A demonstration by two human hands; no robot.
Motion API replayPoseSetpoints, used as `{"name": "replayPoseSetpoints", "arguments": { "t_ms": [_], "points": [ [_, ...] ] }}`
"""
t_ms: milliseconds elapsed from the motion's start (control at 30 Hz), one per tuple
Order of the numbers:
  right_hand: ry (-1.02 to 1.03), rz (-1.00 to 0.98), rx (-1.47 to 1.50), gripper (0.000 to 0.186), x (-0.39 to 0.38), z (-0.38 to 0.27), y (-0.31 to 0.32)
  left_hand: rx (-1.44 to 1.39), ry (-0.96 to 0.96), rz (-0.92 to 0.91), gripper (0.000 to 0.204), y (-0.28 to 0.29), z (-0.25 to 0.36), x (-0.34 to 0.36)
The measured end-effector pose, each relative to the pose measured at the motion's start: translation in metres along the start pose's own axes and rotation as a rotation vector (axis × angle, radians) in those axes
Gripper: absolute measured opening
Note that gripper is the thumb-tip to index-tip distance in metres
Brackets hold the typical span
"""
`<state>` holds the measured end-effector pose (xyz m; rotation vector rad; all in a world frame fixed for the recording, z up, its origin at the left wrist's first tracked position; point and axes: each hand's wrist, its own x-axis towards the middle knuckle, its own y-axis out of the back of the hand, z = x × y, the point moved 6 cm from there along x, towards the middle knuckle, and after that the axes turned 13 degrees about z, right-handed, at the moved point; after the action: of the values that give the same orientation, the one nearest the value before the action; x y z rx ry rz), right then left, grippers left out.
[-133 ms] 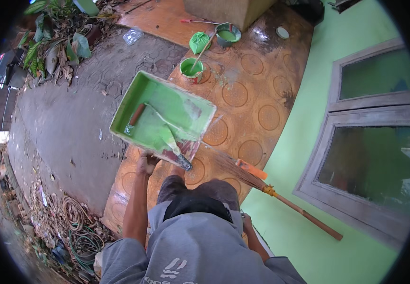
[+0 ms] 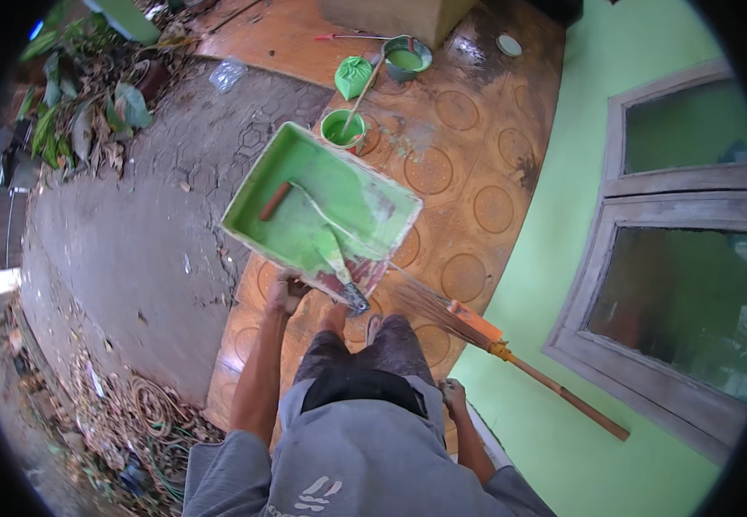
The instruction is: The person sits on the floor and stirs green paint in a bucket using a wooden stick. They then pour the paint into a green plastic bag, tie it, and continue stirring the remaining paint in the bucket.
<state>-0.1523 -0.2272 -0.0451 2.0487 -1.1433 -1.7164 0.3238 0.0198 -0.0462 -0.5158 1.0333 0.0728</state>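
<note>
My left hand [image 2: 289, 291] grips the lower edge of a green-paint-covered tray [image 2: 365, 220], held out above the tiles. In it lie a roller [image 2: 274, 201] with a wire arm and a paint-smeared brush or scraper [image 2: 337, 263] with a dark handle. My right hand [image 2: 453, 395] is down beside my right hip, fingers curled; whatever it might hold is hidden. A broom [image 2: 554, 388] slants along the wall to the right of the tray, with an orange object [image 2: 485, 320] by its bristles.
Beyond the tray are a paint pot [image 2: 341, 127], a green bag [image 2: 353, 79], a bucket [image 2: 405, 60] and a white lid [image 2: 508, 45]. A green wall [image 2: 528, 293] with a window [image 2: 666, 302] runs right. Plants [image 2: 80, 112] and coiled hoses [image 2: 151, 405] lie left.
The tray in my left hand sits a little farther right in the picture, and more of my feet shows below it. The surroundings have shifted slightly with the camera.
</note>
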Motion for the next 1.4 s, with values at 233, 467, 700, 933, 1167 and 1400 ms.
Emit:
{"name": "replayPoseSetpoints", "arguments": {
  "t_ms": [233, 467, 700, 933, 1167, 1400],
  "points": [
    [-0.124, -0.054, 0.202, 0.024, 0.003, -0.069, -0.035, 0.196, 0.179, -0.012, 0.013, -0.132, -0.018, 0.085],
    [-0.093, -0.058, 0.084, 0.032, 0.024, -0.109, -0.081, 0.476, 0.24, -0.085, 0.02, -0.25, -0.039, 0.18],
    [-0.273, -0.062, 0.216, 0.028, 0.052, -0.168, -0.097, 0.719, 0.233, -0.097, 0.025, -0.297, -0.09, 0.283],
    [-0.298, 0.076, 0.223, 0.027, 0.096, -0.164, -0.141, 0.75, 0.353, -0.119, 0.027, -0.301, -0.148, 0.382],
    [-0.138, 0.012, 0.035, 0.028, 0.14, -0.104, -0.211, 0.85, 0.376, -0.134, 0.025, -0.268, -0.199, 0.49],
    [-0.271, -0.011, -0.023, 0.027, 0.206, -0.144, -0.266, 0.979, 0.234, -0.209, 0.023, -0.201, -0.22, 0.619]
  ]
}}
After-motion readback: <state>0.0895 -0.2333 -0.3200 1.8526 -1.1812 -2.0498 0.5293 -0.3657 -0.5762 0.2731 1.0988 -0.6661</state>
